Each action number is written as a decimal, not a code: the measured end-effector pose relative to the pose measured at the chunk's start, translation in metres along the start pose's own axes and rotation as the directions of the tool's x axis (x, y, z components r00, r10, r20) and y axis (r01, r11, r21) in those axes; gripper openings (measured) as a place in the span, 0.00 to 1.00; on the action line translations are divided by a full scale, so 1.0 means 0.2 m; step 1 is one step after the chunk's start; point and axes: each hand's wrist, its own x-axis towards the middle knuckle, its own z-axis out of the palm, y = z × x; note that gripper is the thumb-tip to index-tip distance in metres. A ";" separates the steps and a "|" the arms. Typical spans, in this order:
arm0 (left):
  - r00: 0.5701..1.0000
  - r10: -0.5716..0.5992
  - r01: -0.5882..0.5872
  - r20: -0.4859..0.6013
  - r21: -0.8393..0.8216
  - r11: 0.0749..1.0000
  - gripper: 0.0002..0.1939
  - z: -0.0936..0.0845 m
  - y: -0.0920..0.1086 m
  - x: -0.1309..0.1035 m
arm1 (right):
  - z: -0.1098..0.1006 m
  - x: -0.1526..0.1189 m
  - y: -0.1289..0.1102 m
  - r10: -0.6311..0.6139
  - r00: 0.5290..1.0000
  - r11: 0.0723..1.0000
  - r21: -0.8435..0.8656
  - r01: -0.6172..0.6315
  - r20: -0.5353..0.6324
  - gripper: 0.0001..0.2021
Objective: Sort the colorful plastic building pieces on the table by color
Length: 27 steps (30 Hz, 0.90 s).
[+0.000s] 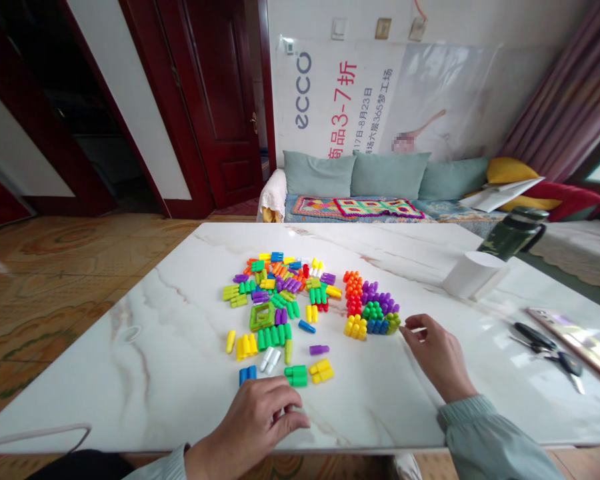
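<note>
Near the table's front edge, my left hand (265, 420) rests with its fingers loosely bent and thumb apart, holding nothing. It is just below a blue block (247, 375) and a green block (296, 376). My right hand (430, 347) has its fingertips beside the olive-green block (393, 323), at the right end of a neat group. That group also has red-orange (353, 293), purple (380, 297), green (373, 311), blue (377, 327) and yellow (355, 327) blocks. Left of it lies a loose pile of coloured peg-shaped blocks (275, 300), with a square yellow-green piece (262, 316).
A white marbled table (180, 373) carries everything. On its right are a white cylindrical object (473, 275), a dark green flask (514, 233), keys (545, 347) and a phone (580, 340). A sofa with cushions (390, 177) stands behind. A cable (45, 432) lies front left.
</note>
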 end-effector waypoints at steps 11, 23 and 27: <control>1.000 -0.020 0.017 0.020 0.123 0.992 0.05 -0.05 0.02 0.05 | 0.09 -0.30 -0.43 -0.603 0.754 0.793 0.300 0.530 0.261 0.09; 0.994 -0.108 0.108 -0.013 0.213 0.971 0.12 -0.11 -0.09 0.09 | 0.29 -0.39 -0.56 -0.547 0.741 0.835 0.188 0.517 0.390 0.12; 0.989 -0.122 0.137 -0.087 0.204 0.969 0.11 -0.14 -0.15 0.16 | 0.33 -0.39 -0.57 -0.542 0.775 0.840 0.184 0.511 0.324 0.12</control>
